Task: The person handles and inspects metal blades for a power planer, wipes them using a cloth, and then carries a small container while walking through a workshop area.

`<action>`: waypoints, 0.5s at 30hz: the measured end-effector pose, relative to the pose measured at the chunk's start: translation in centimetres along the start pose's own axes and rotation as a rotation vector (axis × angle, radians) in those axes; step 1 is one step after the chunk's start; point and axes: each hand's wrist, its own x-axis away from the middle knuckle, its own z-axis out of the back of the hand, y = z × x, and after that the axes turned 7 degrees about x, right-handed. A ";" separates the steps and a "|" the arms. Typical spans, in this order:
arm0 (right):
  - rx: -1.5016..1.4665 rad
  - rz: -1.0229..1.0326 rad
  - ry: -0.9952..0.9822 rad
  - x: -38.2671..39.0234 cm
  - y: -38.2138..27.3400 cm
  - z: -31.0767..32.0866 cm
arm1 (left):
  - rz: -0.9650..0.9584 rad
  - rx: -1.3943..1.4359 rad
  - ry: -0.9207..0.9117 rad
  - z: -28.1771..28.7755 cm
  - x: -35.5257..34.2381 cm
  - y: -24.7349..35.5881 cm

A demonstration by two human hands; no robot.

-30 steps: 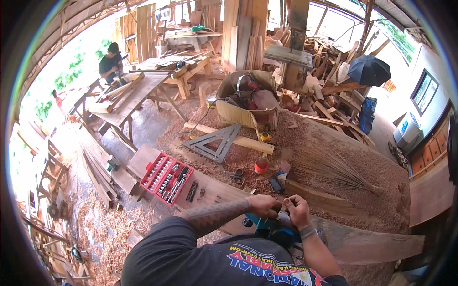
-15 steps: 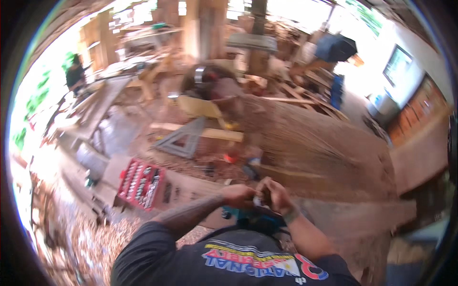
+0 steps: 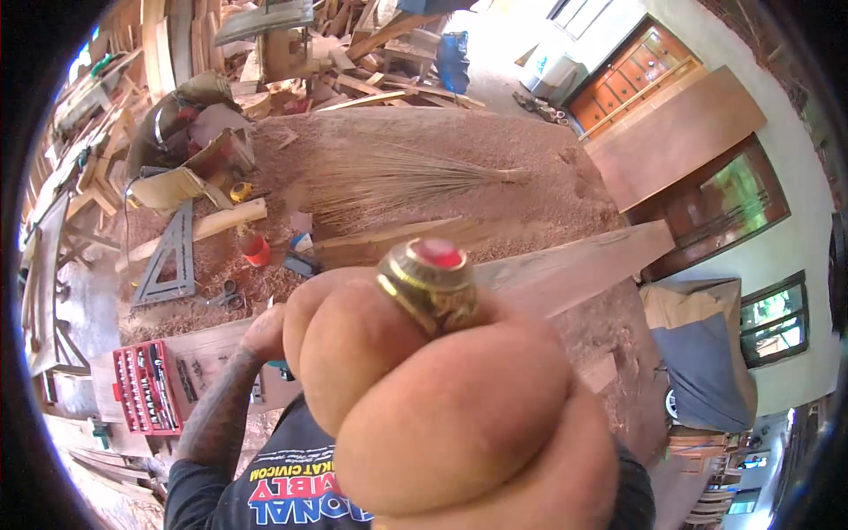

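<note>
My right hand (image 3: 459, 415) is raised very close to the view, large, with its fingers curled closed. A gold ring (image 3: 428, 278) with a red stone sits among those fingers; whether it is worn or pinched does not show, and the inside of the hand is hidden. Lower and to the left, my left hand (image 3: 268, 332) is partly covered by the right one, so its fingers are out of sight. It is over a wooden board (image 3: 216, 358). A bit of a teal tool (image 3: 281, 369) shows beside it, mostly hidden.
A red socket set (image 3: 146, 389) lies open at the left end of the board. Beyond are a grey triangular square (image 3: 168, 261), a red-orange container (image 3: 255, 250), a tape measure (image 3: 240, 191) and a stick broom (image 3: 415, 172) on sawdust. A long plank (image 3: 574, 265) extends right.
The view has swung to the right. My right hand has come up from beside the left hand to close in front of the view, and now covers part of the left.
</note>
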 end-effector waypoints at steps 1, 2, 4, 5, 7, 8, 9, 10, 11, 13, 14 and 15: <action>0.011 0.012 -0.009 -0.1 -0.1 0.1 | -0.029 -0.015 0.005 -0.2 0.4 -0.6; 0.019 0.020 -0.018 -0.2 -0.3 0.2 | -0.058 -0.033 0.009 -0.5 0.7 -1.1; 0.042 0.027 -0.030 0.2 -0.1 0.6 | -0.119 -0.078 0.009 -0.3 0.7 -1.6; 0.046 0.026 -0.027 0.4 0.0 0.7 | 0.024 -0.013 0.010 -0.4 1.0 -1.2; 0.064 0.026 -0.035 0.6 0.1 0.7 | 0.191 0.046 -0.014 0.0 0.6 0.7; 0.095 0.027 -0.042 0.3 0.3 0.7 | 0.210 0.032 -0.047 0.4 -0.3 1.3; 0.097 0.036 -0.040 0.3 0.8 0.4 | 0.219 0.033 -0.044 0.3 0.1 1.4; 0.103 0.035 -0.036 0.4 1.7 -0.4 | 0.193 0.059 0.003 0.4 0.7 1.3; 0.103 0.036 -0.029 0.5 2.9 -1.3 | 0.170 0.083 0.055 0.6 1.6 1.2; 0.201 -0.034 -0.054 0.5 4.9 -3.2 | 0.143 0.044 0.048 0.8 1.3 1.0; 0.217 -0.139 -0.078 1.8 7.3 -5.5 | 0.166 0.028 0.060 0.6 2.7 -0.5; 0.223 -0.290 -0.107 3.7 9.5 -7.5 | 0.104 0.032 0.075 0.4 2.8 -0.6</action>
